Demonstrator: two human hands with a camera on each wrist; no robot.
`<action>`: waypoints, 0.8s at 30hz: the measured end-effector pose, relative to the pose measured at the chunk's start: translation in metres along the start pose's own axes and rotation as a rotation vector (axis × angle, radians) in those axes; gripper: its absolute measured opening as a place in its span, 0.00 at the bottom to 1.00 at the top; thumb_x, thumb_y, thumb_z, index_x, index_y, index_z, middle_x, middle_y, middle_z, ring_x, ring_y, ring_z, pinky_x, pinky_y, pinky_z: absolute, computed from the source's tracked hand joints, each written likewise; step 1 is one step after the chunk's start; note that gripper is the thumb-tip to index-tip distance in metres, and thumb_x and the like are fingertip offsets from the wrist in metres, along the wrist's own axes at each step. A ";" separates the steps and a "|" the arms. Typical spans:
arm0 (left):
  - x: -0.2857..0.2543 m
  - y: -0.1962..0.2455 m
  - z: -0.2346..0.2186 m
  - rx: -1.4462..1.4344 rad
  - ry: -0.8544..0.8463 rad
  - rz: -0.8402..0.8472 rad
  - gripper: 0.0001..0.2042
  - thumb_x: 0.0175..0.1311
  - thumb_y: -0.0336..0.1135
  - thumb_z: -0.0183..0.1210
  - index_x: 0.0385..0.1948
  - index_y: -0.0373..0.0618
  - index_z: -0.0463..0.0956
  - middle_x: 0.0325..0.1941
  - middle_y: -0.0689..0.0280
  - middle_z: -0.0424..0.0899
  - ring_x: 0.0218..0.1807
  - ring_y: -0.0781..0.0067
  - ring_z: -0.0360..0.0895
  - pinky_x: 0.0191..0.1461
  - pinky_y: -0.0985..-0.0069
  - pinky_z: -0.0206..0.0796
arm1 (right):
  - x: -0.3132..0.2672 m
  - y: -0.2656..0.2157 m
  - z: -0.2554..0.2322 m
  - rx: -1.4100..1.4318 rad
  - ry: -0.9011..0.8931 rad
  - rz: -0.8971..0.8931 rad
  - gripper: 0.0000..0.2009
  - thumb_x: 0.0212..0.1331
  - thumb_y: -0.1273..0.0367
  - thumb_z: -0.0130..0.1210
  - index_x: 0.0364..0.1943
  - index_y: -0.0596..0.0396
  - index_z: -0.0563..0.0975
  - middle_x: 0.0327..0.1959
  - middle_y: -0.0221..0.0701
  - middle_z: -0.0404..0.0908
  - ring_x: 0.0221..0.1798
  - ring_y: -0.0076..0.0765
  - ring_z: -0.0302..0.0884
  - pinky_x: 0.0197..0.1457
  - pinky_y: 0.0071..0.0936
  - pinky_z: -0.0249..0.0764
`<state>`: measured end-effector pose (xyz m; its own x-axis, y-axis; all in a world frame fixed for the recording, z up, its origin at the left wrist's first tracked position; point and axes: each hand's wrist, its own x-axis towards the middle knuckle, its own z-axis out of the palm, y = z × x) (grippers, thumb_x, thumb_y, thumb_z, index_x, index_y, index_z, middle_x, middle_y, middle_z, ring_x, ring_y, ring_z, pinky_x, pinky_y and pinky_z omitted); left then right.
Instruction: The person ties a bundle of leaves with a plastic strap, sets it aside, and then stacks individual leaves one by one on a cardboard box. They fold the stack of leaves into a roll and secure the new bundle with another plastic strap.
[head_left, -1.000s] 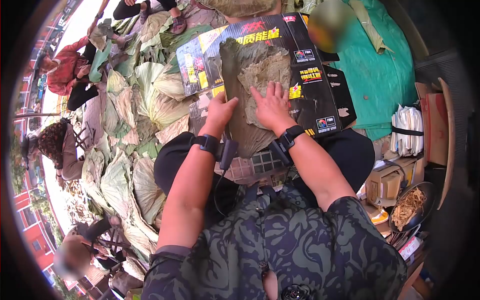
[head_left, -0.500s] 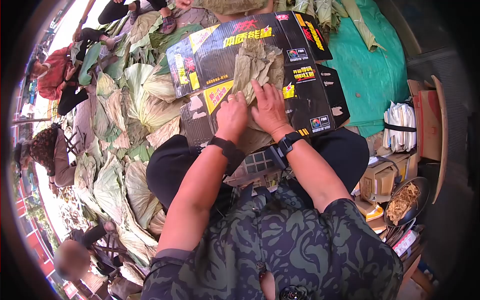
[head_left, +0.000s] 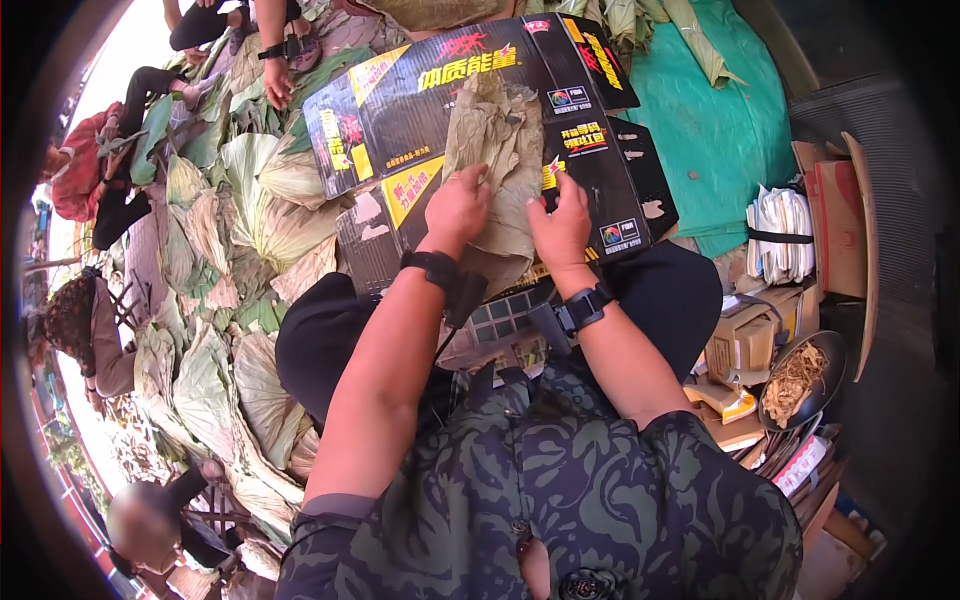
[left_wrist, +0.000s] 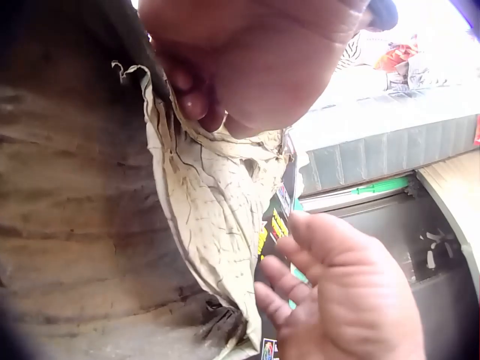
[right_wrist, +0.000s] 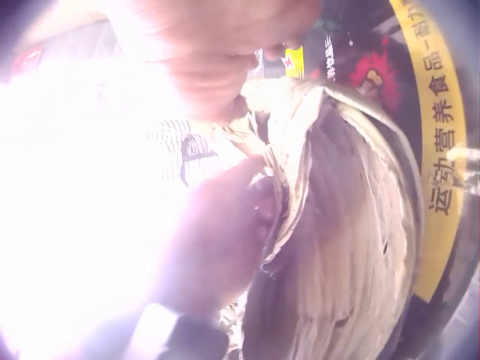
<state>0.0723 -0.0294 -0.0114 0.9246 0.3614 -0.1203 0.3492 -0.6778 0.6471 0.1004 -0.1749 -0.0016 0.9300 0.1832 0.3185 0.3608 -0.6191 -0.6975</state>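
A large dried leaf (head_left: 508, 150), brown-grey and folded into a long strip, lies over a flattened black cardboard box (head_left: 400, 120) in front of me. My left hand (head_left: 458, 208) curls its fingers on the leaf's left side. In the left wrist view, those fingers (left_wrist: 193, 103) pinch its crinkled pale edge. My right hand (head_left: 562, 228) is just beside the leaf's right edge, fingers loosely bent, with a gap showing between it and the leaf in the left wrist view. Strong glare washes out much of the right wrist view, where the leaf (right_wrist: 337, 217) bulges in layers.
Many dried leaves (head_left: 260, 200) spread over the ground to the left, with several people seated beyond. Another person's hand (head_left: 278, 82) hangs at the upper left. To the right are a green sheet (head_left: 710, 150), bundled papers (head_left: 782, 235), cardboard boxes and a dark pan (head_left: 830, 375).
The leaf, spread wide earlier with a smaller piece on it, is now folded narrow. My right hand has come off it to the right. Another person's hand has appeared at upper left.
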 end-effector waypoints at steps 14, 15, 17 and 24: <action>0.012 -0.030 -0.007 -0.434 -0.249 -0.044 0.16 0.59 0.42 0.44 0.45 0.44 0.71 0.47 0.52 0.74 0.47 0.53 0.74 0.51 0.67 0.63 | -0.016 -0.057 0.017 0.036 -0.276 -0.022 0.24 0.43 0.67 0.53 0.49 0.58 0.66 0.39 0.45 0.72 0.41 0.53 0.71 0.42 0.42 0.69; 0.013 -0.035 -0.005 -0.623 -0.258 -0.088 0.20 0.61 0.45 0.43 0.50 0.45 0.68 0.49 0.52 0.74 0.50 0.58 0.73 0.53 0.70 0.62 | -0.017 -0.059 0.018 0.036 -0.307 -0.017 0.25 0.43 0.68 0.52 0.50 0.58 0.65 0.39 0.45 0.71 0.40 0.53 0.71 0.42 0.42 0.69; 0.015 -0.041 0.002 -0.767 -0.232 -0.093 0.22 0.62 0.48 0.42 0.52 0.45 0.67 0.49 0.52 0.74 0.51 0.59 0.72 0.53 0.71 0.61 | -0.019 -0.061 0.019 0.011 -0.330 -0.015 0.25 0.43 0.68 0.52 0.50 0.58 0.64 0.38 0.44 0.71 0.40 0.52 0.71 0.41 0.42 0.69; 0.020 0.009 -0.048 -0.833 -0.472 -0.364 0.32 0.59 0.63 0.38 0.60 0.54 0.56 0.52 0.56 0.70 0.49 0.60 0.70 0.46 0.63 0.66 | -0.019 -0.056 0.021 0.012 -0.373 -0.064 0.25 0.43 0.70 0.52 0.51 0.55 0.64 0.37 0.44 0.70 0.40 0.53 0.70 0.40 0.43 0.69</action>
<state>0.0867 0.0028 0.0285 0.8123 0.0455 -0.5815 0.5702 0.1478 0.8081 0.0643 -0.1276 0.0181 0.8661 0.4881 0.1079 0.4179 -0.5886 -0.6920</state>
